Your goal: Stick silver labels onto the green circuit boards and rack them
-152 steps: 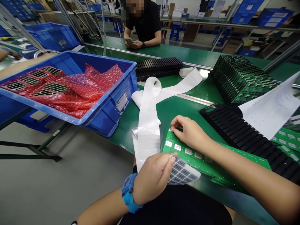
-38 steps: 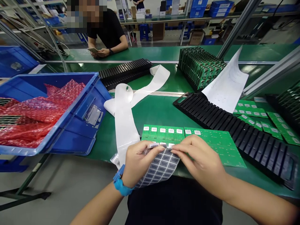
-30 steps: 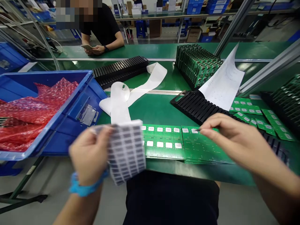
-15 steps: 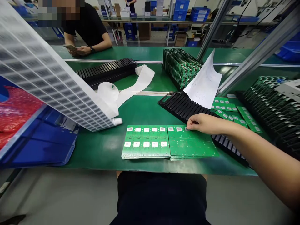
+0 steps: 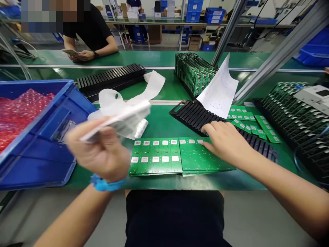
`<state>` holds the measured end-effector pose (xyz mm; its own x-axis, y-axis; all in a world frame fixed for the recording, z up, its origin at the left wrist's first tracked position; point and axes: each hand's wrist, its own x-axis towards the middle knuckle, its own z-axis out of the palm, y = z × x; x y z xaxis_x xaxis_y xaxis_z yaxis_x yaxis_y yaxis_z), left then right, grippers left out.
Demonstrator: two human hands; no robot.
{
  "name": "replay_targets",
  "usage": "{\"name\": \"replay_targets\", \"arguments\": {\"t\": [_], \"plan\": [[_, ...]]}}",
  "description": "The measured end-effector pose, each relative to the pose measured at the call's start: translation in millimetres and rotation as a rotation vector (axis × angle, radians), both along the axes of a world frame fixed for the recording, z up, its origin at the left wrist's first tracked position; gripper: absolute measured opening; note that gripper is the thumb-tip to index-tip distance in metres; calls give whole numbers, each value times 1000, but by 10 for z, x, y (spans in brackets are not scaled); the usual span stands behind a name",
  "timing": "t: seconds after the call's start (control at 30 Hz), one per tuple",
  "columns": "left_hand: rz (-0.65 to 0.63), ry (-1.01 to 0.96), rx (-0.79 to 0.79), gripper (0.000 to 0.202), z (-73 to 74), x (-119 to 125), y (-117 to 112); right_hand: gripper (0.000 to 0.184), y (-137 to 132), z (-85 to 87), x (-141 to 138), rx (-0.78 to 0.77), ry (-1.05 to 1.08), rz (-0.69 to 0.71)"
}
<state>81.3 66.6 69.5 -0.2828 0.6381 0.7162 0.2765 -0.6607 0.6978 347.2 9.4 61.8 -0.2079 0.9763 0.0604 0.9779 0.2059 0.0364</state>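
My left hand [image 5: 99, 151], with a blue wrist strap, is closed on a sheet of small grey labels [image 5: 120, 118] and is blurred by motion, raised above the table's front edge. My right hand [image 5: 224, 142] rests palm down, fingers spread, on the right green circuit panel [image 5: 199, 161], with its fingertips at the white labels along the panel's top row. A second green panel [image 5: 155, 156] lies to its left and bears two rows of white labels. A long white backing strip [image 5: 154, 82] trails from the label sheet across the table.
A blue bin [image 5: 38, 137] with red bubble wrap stands at left. Black slotted racks [image 5: 110, 80] [image 5: 203, 118] lie behind the panels, and racks full of green boards [image 5: 195, 72] [image 5: 293, 113] stand at back and right. A person in black leans on the far table with a phone.
My left hand has come down from near the camera with the label sheet. My right hand has stayed on the right panel and now lies flatter on it.
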Motion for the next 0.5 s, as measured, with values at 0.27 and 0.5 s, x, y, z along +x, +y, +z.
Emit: {"name": "replay_targets", "arguments": {"t": [0.27,0.5], "plan": [[-358,176,-524,21,-237,421,-611,26,192,-33,453,-554,680,8],[-757,326,-818,27,-312,500,-656,27,195,-169,428,-541,711,-42]]}}
